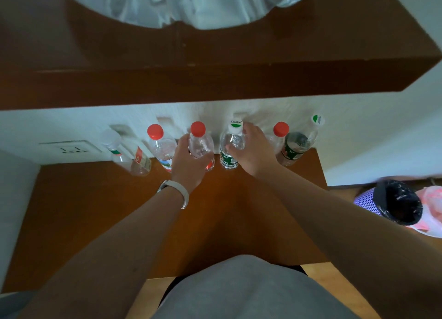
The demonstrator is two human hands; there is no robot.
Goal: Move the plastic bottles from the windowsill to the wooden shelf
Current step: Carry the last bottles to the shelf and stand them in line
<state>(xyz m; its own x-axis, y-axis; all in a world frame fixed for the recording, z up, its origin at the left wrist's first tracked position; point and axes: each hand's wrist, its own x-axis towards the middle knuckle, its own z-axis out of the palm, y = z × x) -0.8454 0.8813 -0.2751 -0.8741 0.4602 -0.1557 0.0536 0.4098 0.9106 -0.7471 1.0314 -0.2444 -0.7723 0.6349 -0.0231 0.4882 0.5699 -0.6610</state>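
— Six bottles stand in a row at the back of the wooden shelf (239,199), against the white wall (47,124). How are yours held?

— Your left hand (189,160) wraps its fingers around the red-capped bottle (200,142); your right hand (253,148) grips the white-capped bottle (230,148) with the green label.

— Which way do they point?

— Both upright, long axes vertical, caps up, bases on or just above the shelf; you cannot tell which.

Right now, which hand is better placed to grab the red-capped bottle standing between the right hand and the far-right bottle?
Right. The right hand sits directly beside that red-capped bottle, while the left hand is farther away, wrapped around another red-capped bottle.
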